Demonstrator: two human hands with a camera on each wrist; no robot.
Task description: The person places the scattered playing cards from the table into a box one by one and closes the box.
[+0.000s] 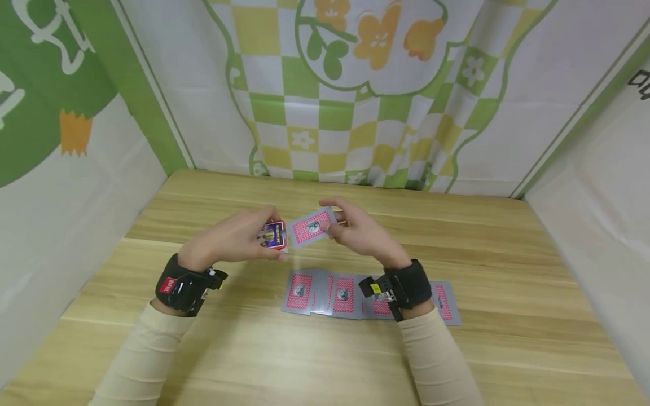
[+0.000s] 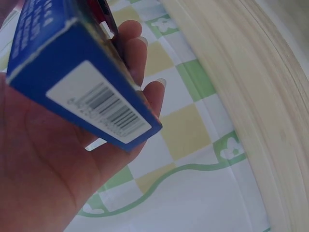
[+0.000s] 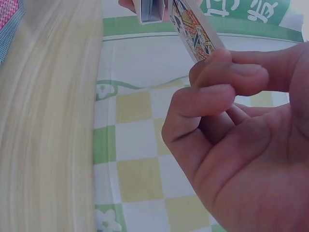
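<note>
My left hand (image 1: 236,234) grips a small playing card box (image 1: 274,235), its fingers along one side and the thumb along the other. In the left wrist view the box (image 2: 38,43) shows a blue side and an end with a barcode. Just right of it, my right hand (image 1: 363,231) pinches a playing card (image 1: 311,227) whose red patterned back faces up. From the right wrist view the card (image 3: 193,29) shows a printed court-card face, close beside the box's end (image 3: 152,12). Below the hands, a row of face-down cards (image 1: 299,290) lies overlapping on the table, partly hidden by the right wrist.
The wooden table (image 1: 244,355) runs back to a green and yellow checked curtain (image 1: 335,118). Pale printed cloth walls stand at the left (image 1: 96,220) and right (image 1: 584,163). Each wrist wears a black strap with a camera.
</note>
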